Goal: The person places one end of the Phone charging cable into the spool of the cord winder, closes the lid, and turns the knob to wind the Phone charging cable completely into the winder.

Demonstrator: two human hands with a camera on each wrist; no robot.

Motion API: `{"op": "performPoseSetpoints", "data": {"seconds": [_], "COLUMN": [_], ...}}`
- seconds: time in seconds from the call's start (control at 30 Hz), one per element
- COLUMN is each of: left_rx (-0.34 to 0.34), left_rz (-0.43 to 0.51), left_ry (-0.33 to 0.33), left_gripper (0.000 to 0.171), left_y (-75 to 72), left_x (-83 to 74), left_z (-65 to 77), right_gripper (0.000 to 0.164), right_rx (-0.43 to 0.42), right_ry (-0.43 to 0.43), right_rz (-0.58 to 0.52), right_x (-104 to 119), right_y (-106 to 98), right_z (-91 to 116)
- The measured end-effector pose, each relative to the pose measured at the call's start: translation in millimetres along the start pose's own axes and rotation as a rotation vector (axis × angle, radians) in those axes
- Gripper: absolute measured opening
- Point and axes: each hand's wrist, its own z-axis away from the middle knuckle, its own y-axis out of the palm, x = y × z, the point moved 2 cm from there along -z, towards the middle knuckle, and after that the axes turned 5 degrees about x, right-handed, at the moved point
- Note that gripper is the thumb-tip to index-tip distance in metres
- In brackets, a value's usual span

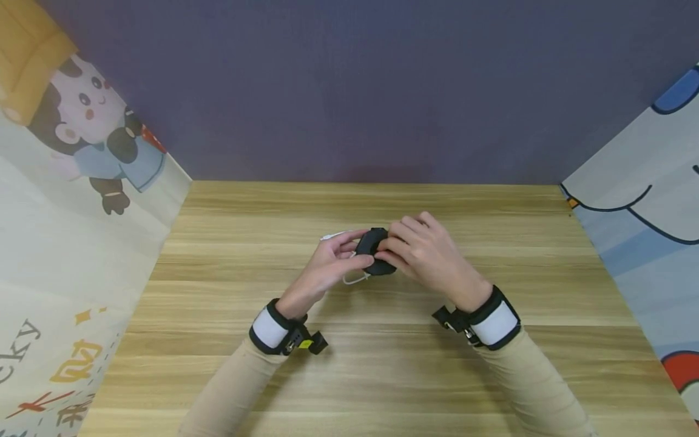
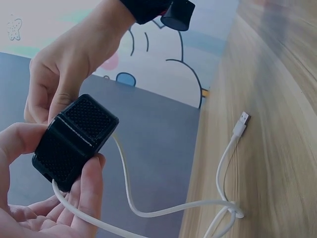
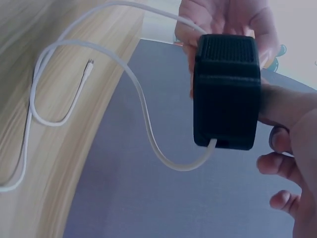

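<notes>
A black, chunky cable winder [image 1: 367, 244] with textured sides is held up in front of me over the wooden table. My left hand [image 1: 334, 262] grips its left side, thumb on the near face and fingers behind. At its right side, my right hand [image 1: 423, 249] pinches the winder, fingertips at its middle opening. A white USB cable [image 2: 128, 183] comes out of slots at the winder's ends and loops down to the tabletop. In the left wrist view its metal-tipped plug [image 2: 240, 125] stands out over the wood. The winder's inside is mostly hidden by my fingers.
The wood-grain table [image 1: 382, 370] spreads around both hands. A dark blue-grey panel [image 1: 371, 91] rises behind it. Cartoon-printed sheets flank the table, one on the left [image 1: 65, 243] and one on the right [image 1: 639, 182]. Each wrist wears a strapped camera.
</notes>
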Motion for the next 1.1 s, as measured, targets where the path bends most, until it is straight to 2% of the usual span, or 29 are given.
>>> {"op": "performPoseSetpoints", "data": {"seconds": [0.4,0.6,1.1], "left_rx": [-0.01,-0.01,-0.039], "left_rz": [0.022,0.031,0.009], "left_ry": [0.014,0.045,0.054], "left_gripper": [0.058,0.058,0.06], "left_y": [0.9,2.1,3.9], "left_x": [1.8,2.2,3.1], "left_z": [1.5,1.6,2.0], "right_gripper": [0.022,0.025,0.024], "right_rx": [-0.112,-0.155,-0.198], "right_ry": [0.072,0.132,0.296], "right_rz": [-0.02,-0.04,-0.096], "right_x": [3,6,15], "right_y": [7,10,15], "right_z": [1,0,2]}}
